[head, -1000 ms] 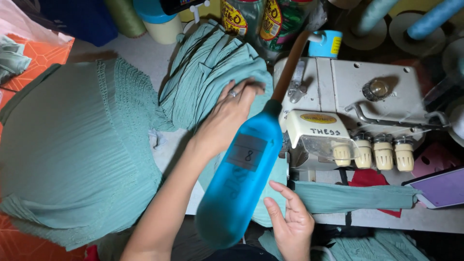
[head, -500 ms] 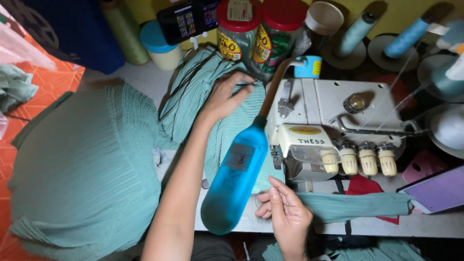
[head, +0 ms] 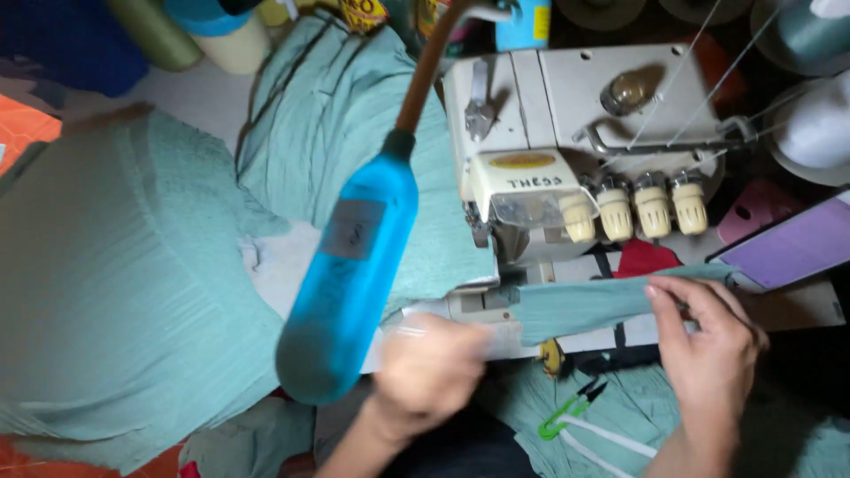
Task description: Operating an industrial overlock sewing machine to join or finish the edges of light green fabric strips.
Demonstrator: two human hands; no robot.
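Nearest, small green-handled snips [head: 567, 409] lie on loose teal cloth in the lap. Just above them, the right hand [head: 708, 350] pinches the end of a narrow teal fabric strip [head: 593, 303] between thumb and fingers, holding it flat along the front of the sewing machine [head: 567, 168]. The left hand [head: 429, 367] is blurred near the strip's other end, at the machine's bed; I cannot tell whether it grips anything. The strip looks light, limp and finely crinkled, likely stretchy, so it is best held at both ends under light tension, flat and close to the needle area. A glossy blue lamp [head: 345, 283] on a brown bendy neck hangs over the work. Left lies a big heap of the same pleated teal cloth [head: 115, 292]. Farther back, the cream metal machine carries four ribbed knobs [head: 633, 208], with thread cones [head: 815, 124] behind.
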